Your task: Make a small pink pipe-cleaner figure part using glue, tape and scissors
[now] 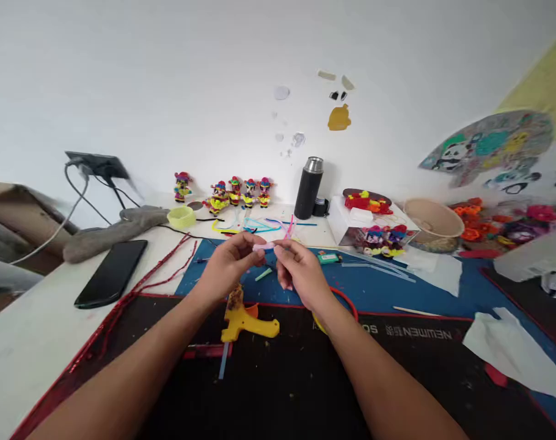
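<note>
A small pale pink strip (pixel 263 246) is stretched between my two hands above the blue part of the mat; its exact kind is too small to make out. My left hand (pixel 234 260) pinches one end between thumb and forefinger. At the other end, the fingertips of my right hand (pixel 299 266) are closed on it. Just below my left hand lies a yellow hot glue gun (pixel 248 324) with a translucent glue stick (pixel 223 360) at its rear. A pale green piece (pixel 263 274) rests on the mat between my hands. A red and yellow loop (pixel 346 299) is partly hidden by my right forearm.
Several colourful fuzzy figures (pixel 218 197) stand along the wall, left of a black thermos (pixel 308 189). A white box (pixel 351 223) bears more figures. A phone (pixel 112 273) and red tinsel stems (pixel 154 275) lie left. White paper (pixel 511 348) and a bowl (pixel 432 219) are right.
</note>
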`<state>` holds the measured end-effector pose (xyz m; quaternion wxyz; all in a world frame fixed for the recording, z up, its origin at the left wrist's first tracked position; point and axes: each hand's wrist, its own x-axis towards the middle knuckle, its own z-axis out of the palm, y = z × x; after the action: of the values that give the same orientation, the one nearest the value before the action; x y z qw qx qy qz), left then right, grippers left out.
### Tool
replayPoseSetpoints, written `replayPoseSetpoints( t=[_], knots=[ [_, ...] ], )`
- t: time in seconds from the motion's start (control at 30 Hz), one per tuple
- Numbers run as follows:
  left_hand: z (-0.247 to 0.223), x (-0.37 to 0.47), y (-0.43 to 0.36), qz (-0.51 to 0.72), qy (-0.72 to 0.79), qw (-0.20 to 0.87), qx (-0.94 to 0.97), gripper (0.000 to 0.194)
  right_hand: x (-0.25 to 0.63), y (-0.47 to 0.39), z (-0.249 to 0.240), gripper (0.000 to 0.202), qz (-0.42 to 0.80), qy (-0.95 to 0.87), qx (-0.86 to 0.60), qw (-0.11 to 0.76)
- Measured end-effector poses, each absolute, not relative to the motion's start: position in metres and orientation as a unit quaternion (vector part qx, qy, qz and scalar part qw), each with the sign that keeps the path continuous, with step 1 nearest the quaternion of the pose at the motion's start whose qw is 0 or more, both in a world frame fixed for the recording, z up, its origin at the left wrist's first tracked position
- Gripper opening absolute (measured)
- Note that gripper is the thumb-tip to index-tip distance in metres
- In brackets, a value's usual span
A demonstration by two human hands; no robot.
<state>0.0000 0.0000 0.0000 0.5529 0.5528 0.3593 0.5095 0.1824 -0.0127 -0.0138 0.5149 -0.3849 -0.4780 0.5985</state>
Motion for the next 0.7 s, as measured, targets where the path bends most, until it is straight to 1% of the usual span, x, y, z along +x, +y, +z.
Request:
replayPoseSetpoints(
  t=[0.17, 0.33, 0.53, 0.7],
  knots=[
    [0.0017, 0.0001, -0.0022, 0.509, 0.350, 0.565, 0.547, 0.041, 0.1835, -0.0136, -0.0141, 0.052, 0.599, -0.478, -0.388, 0.512],
    [0.0060, 0.0014, -0.0055, 0.472, 0.351, 0.587, 0.556, 0.043, 0.1826, -0.0154, -0.0133, 0.049, 0.589, -0.497, -0.398, 0.498],
    [0.0077, -0.0018, -0.0051, 0.442, 0.367, 0.588, 0.569, 0.041, 0.1822, -0.0154, -0.0112, 0.046, 0.579, -0.512, -0.406, 0.487],
    [0.0038, -0.0025, -0.0036, 0.433, 0.349, 0.636, 0.535, 0.044, 0.1812, -0.0169, -0.0098, 0.044, 0.585, -0.519, -0.400, 0.478]
  ],
)
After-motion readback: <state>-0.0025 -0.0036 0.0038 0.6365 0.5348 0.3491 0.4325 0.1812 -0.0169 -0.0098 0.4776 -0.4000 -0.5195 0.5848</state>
